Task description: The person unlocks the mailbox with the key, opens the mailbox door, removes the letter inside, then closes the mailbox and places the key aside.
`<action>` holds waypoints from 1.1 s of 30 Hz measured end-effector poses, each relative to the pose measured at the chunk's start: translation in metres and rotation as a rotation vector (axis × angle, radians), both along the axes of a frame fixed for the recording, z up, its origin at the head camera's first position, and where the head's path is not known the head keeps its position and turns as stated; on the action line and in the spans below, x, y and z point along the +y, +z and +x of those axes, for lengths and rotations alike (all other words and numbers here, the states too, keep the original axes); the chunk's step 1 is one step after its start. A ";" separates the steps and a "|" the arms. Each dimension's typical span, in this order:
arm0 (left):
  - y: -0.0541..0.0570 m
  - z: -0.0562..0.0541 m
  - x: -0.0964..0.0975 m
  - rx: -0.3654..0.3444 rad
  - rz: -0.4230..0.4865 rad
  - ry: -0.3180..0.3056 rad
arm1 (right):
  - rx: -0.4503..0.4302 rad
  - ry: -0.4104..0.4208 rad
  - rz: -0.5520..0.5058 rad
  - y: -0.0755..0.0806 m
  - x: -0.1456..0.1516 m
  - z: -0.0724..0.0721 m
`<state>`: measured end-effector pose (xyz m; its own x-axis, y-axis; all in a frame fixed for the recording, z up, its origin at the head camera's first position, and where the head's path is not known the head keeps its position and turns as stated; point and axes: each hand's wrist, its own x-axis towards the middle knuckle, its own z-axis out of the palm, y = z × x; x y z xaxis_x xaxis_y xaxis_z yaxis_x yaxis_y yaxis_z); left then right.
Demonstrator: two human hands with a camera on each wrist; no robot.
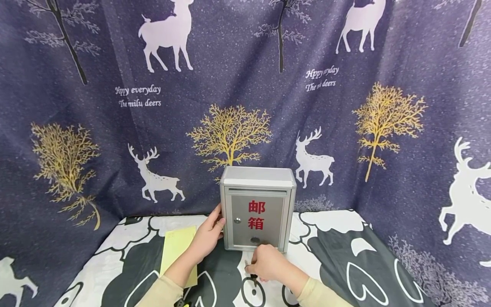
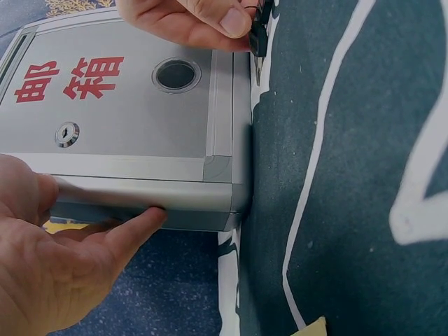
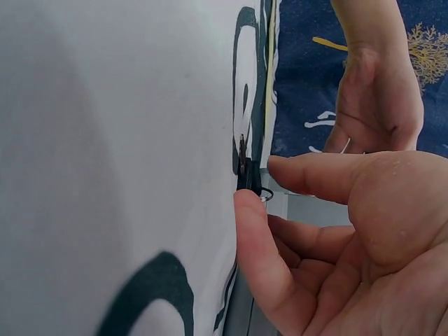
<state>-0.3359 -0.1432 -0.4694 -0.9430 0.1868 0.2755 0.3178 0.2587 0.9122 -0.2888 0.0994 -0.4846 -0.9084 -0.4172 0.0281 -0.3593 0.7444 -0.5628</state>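
A silver metal mailbox (image 1: 258, 204) with red characters stands upright on the patterned cloth. Its front door has a round keyhole lock (image 2: 67, 134) and, lower down, a dark round window (image 2: 176, 74). Against the mailbox's left side, my left hand (image 1: 207, 238) rests with its thumb and fingertips, the fingers fairly straight. My right hand (image 1: 268, 262) is low in front of the mailbox, close over the cloth. Between its thumb and index finger it pinches black-headed keys (image 3: 248, 175) on a small metal ring (image 3: 267, 194), their blades pointing away from the fingertips.
A yellow sheet of paper (image 1: 172, 247) lies on the cloth (image 1: 330, 251) to the left, partly under my left forearm. A small black and yellow item (image 1: 181, 302) shows at the bottom edge. Behind the mailbox hangs a dark blue curtain (image 1: 245, 85) printed with deer and trees.
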 end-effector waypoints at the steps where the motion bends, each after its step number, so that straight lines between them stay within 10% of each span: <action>1: 0.000 0.000 0.000 0.000 0.003 0.000 | 0.004 0.003 0.002 0.000 0.000 0.000; 16: 0.000 0.001 -0.002 -0.027 0.012 -0.003 | 0.078 0.067 -0.005 0.006 0.013 0.000; 33: 0.004 0.030 -0.013 -0.013 -0.280 -0.018 | 0.128 0.055 -0.022 0.012 0.075 0.014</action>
